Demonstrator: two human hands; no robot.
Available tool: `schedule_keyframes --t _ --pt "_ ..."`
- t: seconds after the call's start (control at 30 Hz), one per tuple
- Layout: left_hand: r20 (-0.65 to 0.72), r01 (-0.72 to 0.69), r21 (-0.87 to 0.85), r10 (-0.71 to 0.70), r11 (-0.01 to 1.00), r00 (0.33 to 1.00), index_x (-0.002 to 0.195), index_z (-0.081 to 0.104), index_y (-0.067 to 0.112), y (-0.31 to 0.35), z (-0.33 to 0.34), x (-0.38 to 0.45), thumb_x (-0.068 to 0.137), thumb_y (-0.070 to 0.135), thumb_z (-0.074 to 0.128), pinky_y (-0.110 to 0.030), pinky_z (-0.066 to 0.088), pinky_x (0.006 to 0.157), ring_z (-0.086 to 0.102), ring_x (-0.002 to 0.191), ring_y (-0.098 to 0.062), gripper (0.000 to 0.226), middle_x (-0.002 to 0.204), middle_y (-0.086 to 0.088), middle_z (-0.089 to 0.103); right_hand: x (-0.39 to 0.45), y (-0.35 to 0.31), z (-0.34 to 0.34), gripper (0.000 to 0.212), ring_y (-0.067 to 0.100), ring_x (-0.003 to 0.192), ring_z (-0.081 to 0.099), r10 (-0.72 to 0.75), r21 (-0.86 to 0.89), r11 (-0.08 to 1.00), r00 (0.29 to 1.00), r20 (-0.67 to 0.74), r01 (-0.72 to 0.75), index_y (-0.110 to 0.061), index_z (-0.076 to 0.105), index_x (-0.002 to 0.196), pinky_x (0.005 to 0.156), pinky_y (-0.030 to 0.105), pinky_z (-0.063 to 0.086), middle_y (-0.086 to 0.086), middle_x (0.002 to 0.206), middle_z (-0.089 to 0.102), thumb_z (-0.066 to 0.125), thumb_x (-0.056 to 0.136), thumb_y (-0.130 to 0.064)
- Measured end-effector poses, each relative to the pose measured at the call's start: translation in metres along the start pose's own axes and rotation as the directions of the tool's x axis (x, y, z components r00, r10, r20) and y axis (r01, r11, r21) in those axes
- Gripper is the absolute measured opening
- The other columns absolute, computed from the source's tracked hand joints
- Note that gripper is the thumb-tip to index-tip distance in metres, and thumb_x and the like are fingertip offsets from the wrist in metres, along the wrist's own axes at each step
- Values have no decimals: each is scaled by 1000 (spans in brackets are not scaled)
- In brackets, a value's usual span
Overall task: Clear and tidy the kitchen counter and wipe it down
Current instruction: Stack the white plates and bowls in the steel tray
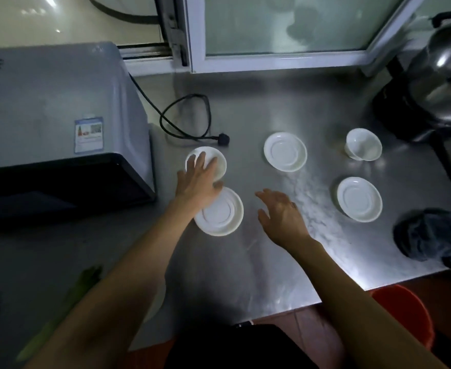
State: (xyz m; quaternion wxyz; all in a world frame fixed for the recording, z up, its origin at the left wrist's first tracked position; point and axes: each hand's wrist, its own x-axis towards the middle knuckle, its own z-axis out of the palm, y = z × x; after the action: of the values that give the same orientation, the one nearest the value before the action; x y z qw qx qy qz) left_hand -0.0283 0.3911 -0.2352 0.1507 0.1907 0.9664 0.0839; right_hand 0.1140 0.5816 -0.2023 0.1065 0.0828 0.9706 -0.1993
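- Left hand [197,179] is down on a white bowl [213,161], fingers spread over its rim and thumb hooked round the near edge — a loose grasp, wide span.
- That bowl sits upright, mouth up, just right of the grey appliance [59,115], touching or overlapping the nearest saucer [223,213].
- Right hand [280,214] hovers palm-down, fingers relaxed and slightly apart, holding nothing; whether it touches the steel counter [245,262] can't be told.
- Two more saucers lie flat: a far saucer [285,151] in the middle, a right saucer [359,198] well apart.
- A small bowl [364,145] leans tilted on its side.
- Dark cloth [429,235] is bunched at the right edge; black cord [187,121] loops near the window.
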Motion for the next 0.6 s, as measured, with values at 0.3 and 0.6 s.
schedule_keyframes --t 0.3,0.6 --pt "109 98 -58 -92 993 990 156 5 31 6 1 54 77 71 64 -68 26 108 0 150 -38 106 165 -8 -3 28 8 4 48 31 134 48 -15 42 999 1000 -28 16 -17 52 142 106 50 44 8 145 53 62 95 -18" --pt "38 107 46 -109 993 993 147 22 36 34 3 57 72 63 69 -62 33 101 21 142 -37 92 155 -11 20 43 53 -3 49 33 131 50 -57 96 993 997 -49 62 -15 52 142 102 54 47 10 143 55 63 94 -17"
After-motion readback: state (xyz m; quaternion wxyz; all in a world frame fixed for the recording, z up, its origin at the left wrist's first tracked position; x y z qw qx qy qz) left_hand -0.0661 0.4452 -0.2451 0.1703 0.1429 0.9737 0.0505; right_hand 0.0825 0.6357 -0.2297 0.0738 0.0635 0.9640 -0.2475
